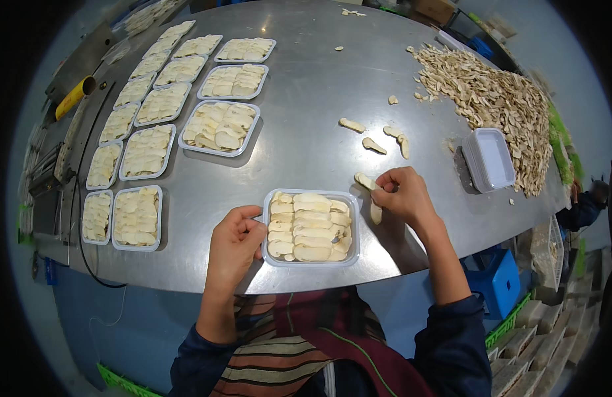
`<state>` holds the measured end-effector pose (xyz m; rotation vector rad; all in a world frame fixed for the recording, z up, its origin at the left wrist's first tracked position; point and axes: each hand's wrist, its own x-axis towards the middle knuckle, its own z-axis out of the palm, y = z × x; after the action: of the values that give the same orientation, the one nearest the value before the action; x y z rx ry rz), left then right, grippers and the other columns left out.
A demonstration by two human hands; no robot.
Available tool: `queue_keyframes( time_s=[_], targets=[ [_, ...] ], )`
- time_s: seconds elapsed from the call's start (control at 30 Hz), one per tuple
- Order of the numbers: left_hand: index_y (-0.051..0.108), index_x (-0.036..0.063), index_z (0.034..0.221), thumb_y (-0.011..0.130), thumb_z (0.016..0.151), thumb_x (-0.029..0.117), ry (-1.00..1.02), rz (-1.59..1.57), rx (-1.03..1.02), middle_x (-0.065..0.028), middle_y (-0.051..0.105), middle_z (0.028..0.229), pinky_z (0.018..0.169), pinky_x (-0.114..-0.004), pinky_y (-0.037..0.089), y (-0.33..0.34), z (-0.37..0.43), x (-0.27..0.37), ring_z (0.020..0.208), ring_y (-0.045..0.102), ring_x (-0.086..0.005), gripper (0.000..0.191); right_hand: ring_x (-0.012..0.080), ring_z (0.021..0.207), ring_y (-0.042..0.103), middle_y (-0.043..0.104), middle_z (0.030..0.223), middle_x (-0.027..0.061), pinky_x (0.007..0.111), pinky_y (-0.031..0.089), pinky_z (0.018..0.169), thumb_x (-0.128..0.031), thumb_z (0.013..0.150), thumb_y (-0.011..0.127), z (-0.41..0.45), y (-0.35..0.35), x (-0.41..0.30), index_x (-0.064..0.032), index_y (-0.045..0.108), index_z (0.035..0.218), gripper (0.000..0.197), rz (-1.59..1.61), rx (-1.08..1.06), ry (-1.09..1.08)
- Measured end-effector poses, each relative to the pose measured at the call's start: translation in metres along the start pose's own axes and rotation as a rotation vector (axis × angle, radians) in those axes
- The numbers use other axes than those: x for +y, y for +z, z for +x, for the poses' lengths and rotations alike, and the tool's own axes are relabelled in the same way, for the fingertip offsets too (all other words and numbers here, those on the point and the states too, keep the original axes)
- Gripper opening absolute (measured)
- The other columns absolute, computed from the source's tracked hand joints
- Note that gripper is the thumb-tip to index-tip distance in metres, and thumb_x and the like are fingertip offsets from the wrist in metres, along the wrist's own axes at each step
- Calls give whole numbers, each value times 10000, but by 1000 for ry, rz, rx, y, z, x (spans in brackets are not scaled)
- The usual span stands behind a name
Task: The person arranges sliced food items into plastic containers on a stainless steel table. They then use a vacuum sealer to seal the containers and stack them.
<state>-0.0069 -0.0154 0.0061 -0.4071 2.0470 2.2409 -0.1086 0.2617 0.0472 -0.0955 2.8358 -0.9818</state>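
A white plastic tray [357,253] stands near the table's front edge before me, layered with overlapping pale mushroom slices [311,226]. My left hand [239,238] grips the tray's left rim between thumb and fingers. To the right of the tray, my right hand [400,191] pinches a long mushroom slice [365,180] just above the table. Under those fingers another slice [375,213] shows, partly hidden; whether it is held too, I cannot tell. Several loose slices [374,145] lie on the metal beyond my right hand.
Filled trays [219,127] stand in rows on the left of the steel table [296,139]. A large heap of mushroom slices [484,94] lies at right, beside a stack of empty trays [494,159]. A blue plastic stool [497,283] is below the right edge; another person [584,203] is farther right.
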Motion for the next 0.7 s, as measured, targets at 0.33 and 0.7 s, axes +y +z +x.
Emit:
queue_keyframes(
  time_s=[0.33,0.7],
  targets=[
    [513,-66,1066,568,816,34,-15,38,71,-49,574,700,455,-185,386,-15,-2,9,490,482,-64,275,283,677,608,627,720,179,352,477,658,-136,719,649,49,-2,21,42,653,876,237,-202,311,-277],
    [500,-62,1092,552,848,48,86,16,138,-44,560,742,463,-184,396,-21,2,-3,516,488,-57,273,213,642,605,619,678,104,312,472,615,-166,721,634,40,2,7,8,655,838,211,-82,120,6]
  ],
)
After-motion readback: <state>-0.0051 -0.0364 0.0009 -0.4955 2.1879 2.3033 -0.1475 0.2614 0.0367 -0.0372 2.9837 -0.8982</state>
